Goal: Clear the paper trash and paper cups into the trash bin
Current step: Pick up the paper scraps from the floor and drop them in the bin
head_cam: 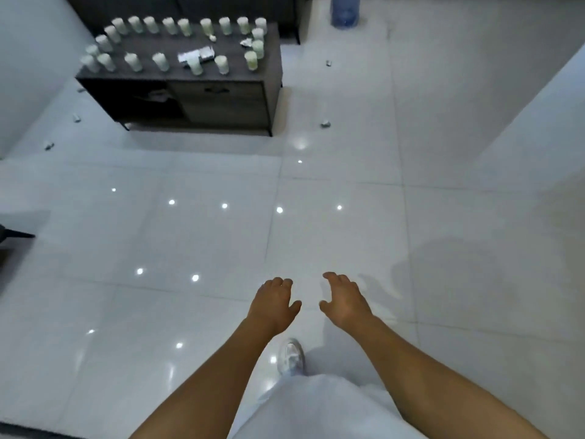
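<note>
Both hands point(273, 304) point(345, 301) were held empty, fingers loosely spread; crowded cups point(160, 61) could be toppled by careless reaching.

Lighting: cool, bluish and rather dim overall, with small round ceiling lamps mirrored as bright white dots across the glossy tiled floor point(190, 236) and one larger soft glare patch just in front of the dark cabinet point(221, 103). Shadows: faint and diffuse, a grey smudge on the tiles to the right of the right hand point(345, 301), and a darker band under the cabinet. Picture quality: soft throughout, the paper cups point(196, 66) on the cabinet top smeared and lacking detail, tile lines bowed and walls slanted by wide-angle distortion toward the edges.
</note>
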Motion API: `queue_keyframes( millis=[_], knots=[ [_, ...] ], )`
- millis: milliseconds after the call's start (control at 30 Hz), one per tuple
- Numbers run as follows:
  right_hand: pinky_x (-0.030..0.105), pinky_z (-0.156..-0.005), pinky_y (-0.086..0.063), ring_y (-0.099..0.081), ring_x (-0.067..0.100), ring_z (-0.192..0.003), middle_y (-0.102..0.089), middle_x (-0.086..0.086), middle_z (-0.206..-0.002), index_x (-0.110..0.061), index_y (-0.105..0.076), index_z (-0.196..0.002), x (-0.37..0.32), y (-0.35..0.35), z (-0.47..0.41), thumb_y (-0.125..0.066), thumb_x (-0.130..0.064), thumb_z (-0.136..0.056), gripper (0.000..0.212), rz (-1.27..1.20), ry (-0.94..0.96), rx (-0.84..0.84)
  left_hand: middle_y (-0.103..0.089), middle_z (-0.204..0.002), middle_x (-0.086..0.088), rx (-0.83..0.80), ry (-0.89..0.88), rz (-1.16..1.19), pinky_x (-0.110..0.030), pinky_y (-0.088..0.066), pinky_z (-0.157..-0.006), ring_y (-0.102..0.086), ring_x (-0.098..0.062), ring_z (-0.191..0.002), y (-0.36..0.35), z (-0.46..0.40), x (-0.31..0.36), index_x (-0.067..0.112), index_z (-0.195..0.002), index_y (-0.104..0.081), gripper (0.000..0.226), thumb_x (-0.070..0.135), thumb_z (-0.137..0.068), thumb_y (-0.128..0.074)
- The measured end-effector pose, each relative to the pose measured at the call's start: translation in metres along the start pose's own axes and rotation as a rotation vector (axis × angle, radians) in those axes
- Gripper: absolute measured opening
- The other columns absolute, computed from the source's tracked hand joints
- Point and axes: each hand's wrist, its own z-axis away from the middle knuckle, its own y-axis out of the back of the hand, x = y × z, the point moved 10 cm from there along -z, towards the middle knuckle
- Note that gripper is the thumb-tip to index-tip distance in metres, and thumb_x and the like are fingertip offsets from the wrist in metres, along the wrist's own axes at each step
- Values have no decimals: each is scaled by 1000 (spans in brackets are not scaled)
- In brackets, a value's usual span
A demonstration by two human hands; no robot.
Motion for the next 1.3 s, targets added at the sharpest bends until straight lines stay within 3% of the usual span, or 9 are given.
queue_keyframes(
  millis=[233,567,900,1300],
  knots=[
    [38,-102,-42,-37,25,-131,-36,4,-146,-24,-27,-147,-157,-32,-65,-57,-27,-92,63,109,180,-114,-44,-138,-8,104,205,167,-30,-34,-104,-39,-23,-127,74,-3,-154,12,-141,-35,54,40,-96,-45],
    [37,-100,-43,-41,25,-127,-40,5,-141,-23,-28,-147,-320,-39,-193,-58,-24,-90,64,258,368,-238,-43,-139,-7,183,450,341,-30,-35,-104,-38,-23,-128,150,-57,-310,12,-142,-34,55,40,-96,-46],
    [38,-100,-45,-40,27,-128,-38,8,-142,-20,-27,-148,-503,-5,-339,-57,-23,-91,65,399,523,-300,-41,-141,-6,289,603,470,-29,-34,-104,-35,-22,-131,274,-140,-444,13,-143,-32,55,39,-96,-46],
    [39,-98,-45,-40,27,-126,-38,8,-140,-21,-28,-147,-730,-61,-463,-58,-23,-90,64,472,609,-365,-41,-140,-7,335,737,550,-31,-35,-105,-36,-23,-130,360,-189,-675,12,-142,-34,55,39,-96,-47]
  ],
)
